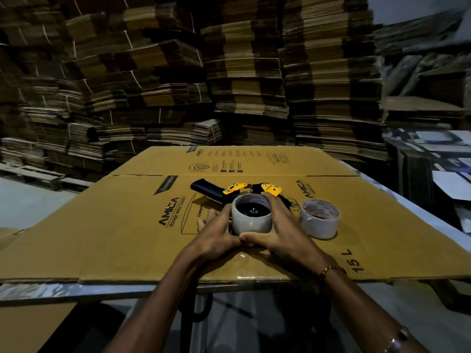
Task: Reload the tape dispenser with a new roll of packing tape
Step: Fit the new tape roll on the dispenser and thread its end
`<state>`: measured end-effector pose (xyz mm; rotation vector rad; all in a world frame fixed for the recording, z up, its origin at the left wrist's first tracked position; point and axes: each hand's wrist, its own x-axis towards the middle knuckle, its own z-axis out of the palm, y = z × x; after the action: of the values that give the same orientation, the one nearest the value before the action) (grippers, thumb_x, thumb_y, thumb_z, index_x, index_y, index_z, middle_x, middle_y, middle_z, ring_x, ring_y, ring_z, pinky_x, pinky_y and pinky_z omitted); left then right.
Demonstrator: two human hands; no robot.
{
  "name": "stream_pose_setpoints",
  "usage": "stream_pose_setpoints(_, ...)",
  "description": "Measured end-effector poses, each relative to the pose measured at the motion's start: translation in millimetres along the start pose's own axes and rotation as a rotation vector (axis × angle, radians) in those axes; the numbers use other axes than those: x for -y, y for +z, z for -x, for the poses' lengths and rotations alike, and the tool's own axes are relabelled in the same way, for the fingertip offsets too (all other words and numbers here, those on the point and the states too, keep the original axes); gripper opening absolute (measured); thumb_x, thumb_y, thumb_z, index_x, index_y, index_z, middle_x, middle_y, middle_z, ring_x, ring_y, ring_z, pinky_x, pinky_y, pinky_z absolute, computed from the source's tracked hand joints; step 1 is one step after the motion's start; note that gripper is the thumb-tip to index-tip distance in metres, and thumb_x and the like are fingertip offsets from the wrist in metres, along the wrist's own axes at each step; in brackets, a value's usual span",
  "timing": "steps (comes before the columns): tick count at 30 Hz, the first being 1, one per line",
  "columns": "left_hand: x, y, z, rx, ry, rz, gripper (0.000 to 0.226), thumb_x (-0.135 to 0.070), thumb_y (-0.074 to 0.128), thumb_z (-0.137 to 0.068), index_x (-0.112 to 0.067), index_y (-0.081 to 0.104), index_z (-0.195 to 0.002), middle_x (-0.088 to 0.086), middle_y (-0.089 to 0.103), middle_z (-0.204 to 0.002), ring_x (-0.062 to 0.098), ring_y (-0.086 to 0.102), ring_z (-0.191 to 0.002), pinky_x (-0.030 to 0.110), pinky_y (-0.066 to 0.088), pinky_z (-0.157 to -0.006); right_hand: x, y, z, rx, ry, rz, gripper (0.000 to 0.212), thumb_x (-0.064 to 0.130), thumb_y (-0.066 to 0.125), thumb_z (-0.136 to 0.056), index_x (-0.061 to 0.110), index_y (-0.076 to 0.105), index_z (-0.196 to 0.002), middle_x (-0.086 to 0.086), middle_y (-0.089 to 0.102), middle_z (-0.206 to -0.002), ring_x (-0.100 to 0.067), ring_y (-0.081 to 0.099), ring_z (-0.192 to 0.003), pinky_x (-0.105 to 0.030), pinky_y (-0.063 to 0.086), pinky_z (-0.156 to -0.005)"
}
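Both hands cupping a tape roll [251, 217] on the black-and-yellow tape dispenser [229, 191], left hand [218, 231], right hand [280, 229], second tape roll [319, 221] just right, flattened cardboard box [122, 225] beneath, stacked cardboard [229, 72] behind

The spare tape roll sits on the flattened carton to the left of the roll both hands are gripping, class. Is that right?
Not quite. The head view shows the spare tape roll on the flattened carton to the right of the roll that the left hand and right hand grip, not the left.
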<state>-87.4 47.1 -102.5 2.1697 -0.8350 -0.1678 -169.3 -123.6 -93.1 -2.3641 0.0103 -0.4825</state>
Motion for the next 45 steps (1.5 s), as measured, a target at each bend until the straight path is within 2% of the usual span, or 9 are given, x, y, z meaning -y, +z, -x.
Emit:
stream_pose_setpoints(3,5.8,2.0,-3.3,-0.005,0.002,-0.021,0.091,-0.067,0.069,-0.062,-0.050,0.028,-0.142,0.004,0.044,-0.125,0.022,0.034,-0.118,0.036,0.023,-0.087,-2.9,4.6,7.5,-0.046,-0.005,-0.052,0.109,0.053,0.085,-0.073,0.025,0.022,-0.157,0.006,0.038,-0.152,-0.008,0.040,-0.135,-0.019,0.034,-0.104)
stream_pose_setpoints(7,6.6,2.9,-7.2,0.012,0.012,-0.022,0.093,-0.066,0.070,-0.061,-0.048,0.030,-0.143,0.003,0.045,-0.127,0.021,0.036,-0.121,0.037,0.027,-0.094,-4.0,4.5,7.3,-0.034,-0.001,-0.066,0.109,0.052,0.084,-0.074,0.024,0.020,-0.158,0.004,0.037,-0.154,-0.007,0.040,-0.134,-0.015,0.033,-0.100)
stream_pose_setpoints(11,11.8,3.9,-11.8,0.021,0.014,0.031,0.089,-0.065,0.078,-0.059,-0.057,0.032,-0.135,-0.004,0.050,-0.128,0.021,0.045,-0.123,0.050,0.039,-0.106,-4.0,2.7,3.9,-0.018,-0.022,-0.028,0.107,0.052,0.084,-0.074,0.025,0.022,-0.157,0.005,0.037,-0.153,-0.004,0.039,-0.132,-0.007,0.029,-0.096)
stream_pose_setpoints(16,14.4,3.8,-12.4,0.006,0.032,0.020,0.091,-0.062,0.079,-0.060,-0.051,0.033,-0.138,-0.009,0.054,-0.130,0.019,0.048,-0.124,0.052,0.041,-0.105,-1.8,-5.5,-2.1,0.058,-0.048,0.002,0.105,0.048,0.085,-0.075,0.025,0.022,-0.156,0.007,0.037,-0.150,-0.002,0.037,-0.130,-0.016,0.032,-0.104)
stream_pose_setpoints(26,11.8,1.0,-6.9,0.019,0.055,-0.031,0.092,-0.053,0.078,-0.069,-0.044,0.028,-0.145,-0.004,0.050,-0.134,0.020,0.039,-0.128,0.044,0.031,-0.111,-6.4,-8.8,-8.4,0.108,-0.070,0.023,0.102,0.050,0.085,-0.073,0.027,0.026,-0.153,0.007,0.041,-0.147,-0.005,0.041,-0.129,-0.019,0.035,-0.104)
stream_pose_setpoints(29,6.5,-2.8,-3.0,0.045,0.072,-0.060,0.088,-0.042,0.078,-0.079,-0.037,0.026,-0.150,-0.003,0.044,-0.128,0.017,0.032,-0.123,0.036,0.026,-0.100,-11.0,-5.3,-5.1,0.097,-0.060,0.009,0.102,0.052,0.084,-0.073,0.028,0.025,-0.153,0.008,0.040,-0.148,-0.005,0.040,-0.131,-0.021,0.036,-0.106)
stream_pose_setpoints(34,5.8,-7.5,-3.6,0.126,0.047,-0.045,0.097,-0.053,0.073,-0.071,-0.042,0.021,-0.151,-0.002,0.040,-0.134,0.022,0.030,-0.128,0.046,0.029,-0.108,-18.2,-0.5,-2.9,0.081,-0.042,-0.034,0.105,0.054,0.084,-0.072,0.029,0.024,-0.155,0.013,0.039,-0.146,-0.002,0.040,-0.131,-0.012,0.034,-0.100)
stream_pose_setpoints(39,2.8,-10.8,-2.3,0.157,0.056,-0.045,0.089,-0.032,0.076,-0.083,-0.035,0.021,-0.153,-0.008,0.033,-0.124,0.015,0.027,-0.120,0.041,0.028,-0.107,-17.8,-4.9,-4.6,0.108,-0.048,-0.038,0.101,0.052,0.085,-0.072,0.031,0.027,-0.152,0.012,0.041,-0.147,-0.004,0.042,-0.132,-0.023,0.038,-0.107)
stream_pose_setpoints(45,6.9,-10.9,-5.7,0.141,0.078,-0.098,0.090,-0.043,0.077,-0.080,-0.030,0.025,-0.152,0.000,0.038,-0.144,0.020,0.031,-0.129,0.041,0.031,-0.109,-18.6,-3.6,-3.8,0.118,-0.063,-0.039,0.101,0.056,0.084,-0.071,0.035,0.027,-0.151,0.016,0.042,-0.145,-0.002,0.043,-0.131,-0.021,0.039,-0.106)
